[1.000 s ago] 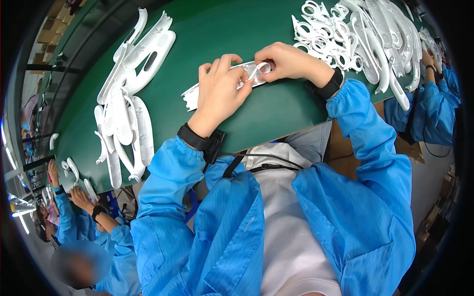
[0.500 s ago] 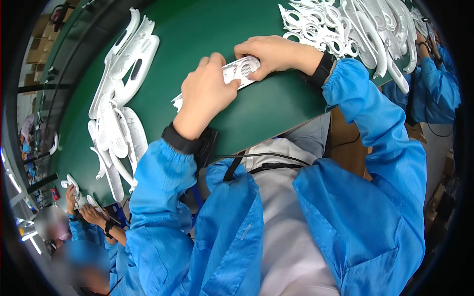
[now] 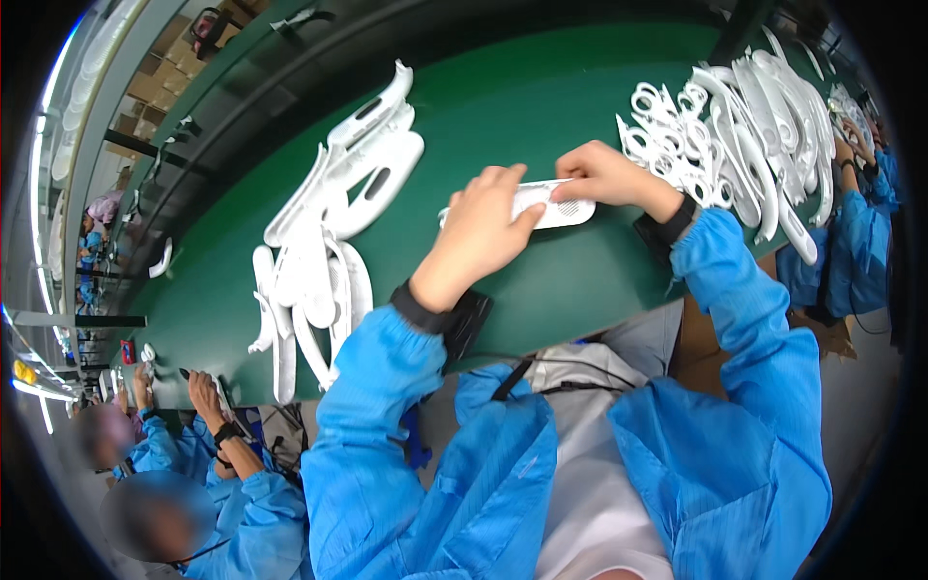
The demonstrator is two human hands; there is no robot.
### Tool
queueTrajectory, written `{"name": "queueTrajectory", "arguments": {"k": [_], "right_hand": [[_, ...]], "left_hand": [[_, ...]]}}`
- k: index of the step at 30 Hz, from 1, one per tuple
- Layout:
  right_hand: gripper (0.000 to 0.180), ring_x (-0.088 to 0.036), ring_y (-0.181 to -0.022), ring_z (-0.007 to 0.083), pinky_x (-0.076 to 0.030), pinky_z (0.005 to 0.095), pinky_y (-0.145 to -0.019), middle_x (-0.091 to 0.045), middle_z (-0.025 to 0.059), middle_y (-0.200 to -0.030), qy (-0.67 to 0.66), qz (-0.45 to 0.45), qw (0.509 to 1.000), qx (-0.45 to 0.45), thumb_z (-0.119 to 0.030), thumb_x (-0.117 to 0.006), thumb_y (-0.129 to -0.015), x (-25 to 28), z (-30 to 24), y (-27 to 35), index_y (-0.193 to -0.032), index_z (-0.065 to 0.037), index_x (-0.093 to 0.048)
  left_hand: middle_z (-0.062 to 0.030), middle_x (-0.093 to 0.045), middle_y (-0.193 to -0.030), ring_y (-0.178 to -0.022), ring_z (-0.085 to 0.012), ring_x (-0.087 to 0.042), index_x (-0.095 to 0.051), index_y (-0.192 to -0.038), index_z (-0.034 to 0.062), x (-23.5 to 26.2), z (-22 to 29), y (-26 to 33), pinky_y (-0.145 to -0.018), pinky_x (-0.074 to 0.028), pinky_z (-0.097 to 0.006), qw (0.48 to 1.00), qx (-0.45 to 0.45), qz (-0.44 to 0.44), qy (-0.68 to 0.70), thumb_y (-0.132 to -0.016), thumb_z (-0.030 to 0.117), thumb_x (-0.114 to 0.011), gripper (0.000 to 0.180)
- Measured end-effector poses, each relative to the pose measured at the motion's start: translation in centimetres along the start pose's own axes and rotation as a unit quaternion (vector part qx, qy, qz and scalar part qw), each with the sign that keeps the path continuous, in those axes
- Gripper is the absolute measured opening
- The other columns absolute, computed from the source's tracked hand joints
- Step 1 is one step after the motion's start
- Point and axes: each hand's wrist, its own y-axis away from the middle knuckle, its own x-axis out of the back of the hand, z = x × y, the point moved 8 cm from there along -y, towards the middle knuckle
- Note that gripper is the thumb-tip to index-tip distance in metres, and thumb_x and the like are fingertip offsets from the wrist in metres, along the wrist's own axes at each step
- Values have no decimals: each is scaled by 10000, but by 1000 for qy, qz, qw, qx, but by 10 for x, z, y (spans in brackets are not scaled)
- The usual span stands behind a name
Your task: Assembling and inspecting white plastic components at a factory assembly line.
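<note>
Both my hands hold a long white plastic housing (image 3: 555, 215) just over the green tabletop, its rounded end with a perforated grille toward the right. My left hand (image 3: 483, 220) wraps the housing's left part and hides much of it, the thumb lying along the near side. Around the rounded end, my right hand (image 3: 607, 177) pinches the far edge with thumb and fingers. Left of my left hand lies a pile of long white plastic shells (image 3: 314, 256), some with a dark oval slot. Beyond my right wrist are several small white ring-shaped parts (image 3: 667, 135).
More long curved white shells (image 3: 773, 126) are heaped at the right, beside the rings. The green table (image 3: 522, 106) has its near edge by my waist. Co-workers in blue sleeves sit at the left (image 3: 253, 503) and right (image 3: 855, 232). A metal rack (image 3: 106, 116) stands at far left.
The whole view has shifted, so the table and piles appear farther right and lower. The housing has turned to lie more level, still in both hands, and my right thumb now sits on its grille end.
</note>
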Motion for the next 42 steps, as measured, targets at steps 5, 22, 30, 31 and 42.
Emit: {"name": "queueTrajectory", "arguments": {"k": [5,22,30,31,42], "right_hand": [[344,-415,-536,55,-301,247,-466,-491,-44,-575,-117,160,976,-90,-311,-699,-821,84,41,-10,-652,-34,-585],[834,-634,-648,239,-504,317,-586,-624,202,-979,-1,207,959,-195,-465,-726,-708,60,52,-217,-1264,86,-440],[368,-594,-513,128,-447,265,-426,-623,56,-674,-101,273,936,-196,-332,-671,-806,50,116,-259,-979,-9,-637],[282,-578,-494,121,-435,241,-409,-590,40,-636,-106,292,929,-198,-299,-656,-828,66,124,-255,-892,-26,-623],[229,-590,-562,85,-424,198,-462,-612,22,-730,-159,-17,984,-73,-254,-582,-904,-11,-22,-167,-941,-30,-609]], "left_hand": [[-183,-642,-1045,-983,-294,-606,-622,-1080,-22,111,-31,-13,-871,-452,-359,991,50,109,54,-872,239,-570,337],[-239,-222,-1469,-1364,-469,-143,-301,-1436,167,-62,-23,31,-999,-136,-714,998,53,17,-41,-818,431,-609,739],[-218,-202,-1489,-1383,-455,-95,-357,-1417,206,-70,-31,34,-1005,-98,-719,995,90,12,-39,-830,469,-583,682],[-217,-194,-1493,-1386,-452,-85,-357,-1417,206,-71,-28,32,-1012,-86,-715,996,84,-6,-26,-832,466,-579,677],[-227,-134,-1514,-1399,-452,-4,-344,-1428,178,-71,-33,33,-1036,-10,-698,994,98,-44,-18,-834,492,-548,702]]}}
